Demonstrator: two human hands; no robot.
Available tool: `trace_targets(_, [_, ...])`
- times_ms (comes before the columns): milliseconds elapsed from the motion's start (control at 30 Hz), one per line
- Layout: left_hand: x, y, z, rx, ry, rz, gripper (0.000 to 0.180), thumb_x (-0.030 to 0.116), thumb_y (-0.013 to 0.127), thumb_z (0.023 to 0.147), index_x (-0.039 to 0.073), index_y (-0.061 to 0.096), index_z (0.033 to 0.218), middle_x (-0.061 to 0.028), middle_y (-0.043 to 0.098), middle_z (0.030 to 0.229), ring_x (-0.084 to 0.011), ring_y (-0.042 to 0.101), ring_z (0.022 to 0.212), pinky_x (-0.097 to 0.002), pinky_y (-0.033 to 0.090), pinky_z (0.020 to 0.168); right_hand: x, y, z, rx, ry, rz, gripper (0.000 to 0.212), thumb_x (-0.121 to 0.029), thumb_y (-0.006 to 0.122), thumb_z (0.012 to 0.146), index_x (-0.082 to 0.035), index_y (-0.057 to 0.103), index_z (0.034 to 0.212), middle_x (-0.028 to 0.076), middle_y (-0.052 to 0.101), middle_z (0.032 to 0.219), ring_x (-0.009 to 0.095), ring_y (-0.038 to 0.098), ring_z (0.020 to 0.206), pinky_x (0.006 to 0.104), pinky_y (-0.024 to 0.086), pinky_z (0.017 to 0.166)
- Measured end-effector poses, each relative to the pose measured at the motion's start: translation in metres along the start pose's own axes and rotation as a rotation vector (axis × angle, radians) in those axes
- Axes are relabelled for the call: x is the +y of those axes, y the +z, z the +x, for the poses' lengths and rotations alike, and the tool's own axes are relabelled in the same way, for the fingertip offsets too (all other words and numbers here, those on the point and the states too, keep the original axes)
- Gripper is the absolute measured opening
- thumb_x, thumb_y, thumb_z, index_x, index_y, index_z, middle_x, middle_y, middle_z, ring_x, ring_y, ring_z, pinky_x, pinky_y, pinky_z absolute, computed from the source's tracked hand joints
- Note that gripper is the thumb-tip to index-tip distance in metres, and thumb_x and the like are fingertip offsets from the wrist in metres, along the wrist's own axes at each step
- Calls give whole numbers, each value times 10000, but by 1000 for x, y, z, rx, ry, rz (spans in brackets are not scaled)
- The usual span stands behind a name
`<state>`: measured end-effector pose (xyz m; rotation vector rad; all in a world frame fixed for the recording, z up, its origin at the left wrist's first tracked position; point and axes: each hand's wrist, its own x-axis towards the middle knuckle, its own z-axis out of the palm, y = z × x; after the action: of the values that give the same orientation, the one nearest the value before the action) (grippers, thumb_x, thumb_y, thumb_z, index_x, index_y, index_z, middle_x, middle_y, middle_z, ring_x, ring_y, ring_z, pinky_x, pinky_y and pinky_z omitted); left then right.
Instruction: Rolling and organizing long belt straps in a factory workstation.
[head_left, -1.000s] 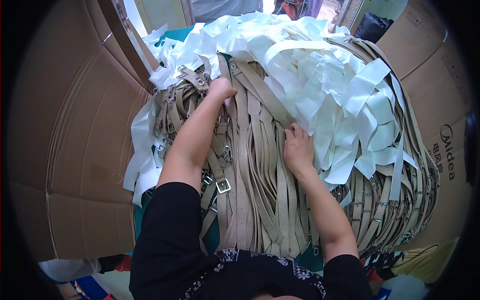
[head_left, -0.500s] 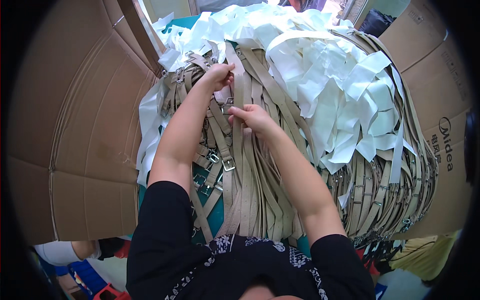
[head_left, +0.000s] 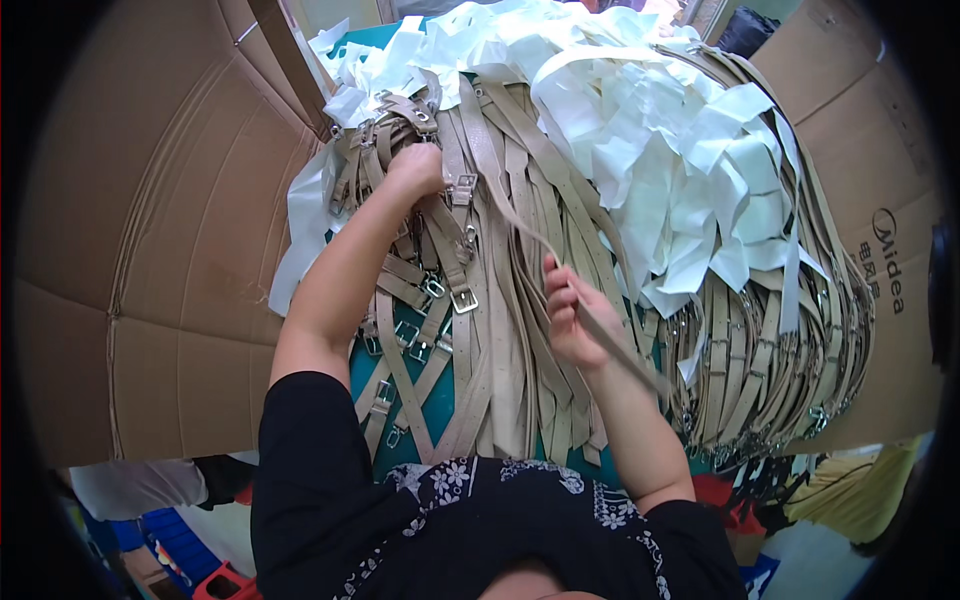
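Cardboard, brown and creased, along the far left. Next, a white sheet beside a tangle of beige buckled straps on the green counter. Over that tangle, the left hand, fingers curled under and hidden; cannot tell whether apart or clamped on a strap. Just right of the knuckles, a square metal buckle. Sits a little farther left than half a second ago, now in among the metalwork.

Rightward, a spread of flat punched straps lying lengthwise, and above them the loose strap, bent in midair, with its far end lying near the white pieces. At the near side of that bend, the right hand, grip clamped on the loose strap, with a blurred tail running past the wrist toward the forearm. Half a second earlier, close to the left hand; now well apart from it, down and to the right. Means, by judgement, one strap lifted partly out of the spread, controlled by the right hand alone, and not yet free at the far end.

Farther right, a dense row of metal-fitted straps, and last a second brown panel.
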<state>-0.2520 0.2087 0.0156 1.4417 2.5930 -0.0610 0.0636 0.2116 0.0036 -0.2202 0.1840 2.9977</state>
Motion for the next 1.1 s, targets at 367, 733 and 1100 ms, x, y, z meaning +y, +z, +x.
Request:
trace_targets(367, [-16,-1,-125,-219,201,-1737,311,24,563,822,-12,483,1120,-125,585,933,-192,617,776,-277,523,689,39,-45,-59,462,-146,-1344,124,-183,531,888,-65,567,889,-1,590,786,77,554,691,201,446,615])
trace_targets(733, [46,37,-269,-246,281,-1762,222,206,525,889,6,510,983,-42,558,780,-115,541,676,-240,438,606,48,-6,-54,422,-187,-942,108,-190,494,910,-82,495,923,11,585,714,67,572,523,166,465,424])
trace_targets(1100, [72,75,-300,178,462,-1294,181,-6,527,839,-29,535,1018,-82,609,835,-120,589,722,-235,473,648,72,2,-46,351,-140,-882,151,-232,574,866,-93,515,854,-2,567,733,76,592,595,192,493,478])
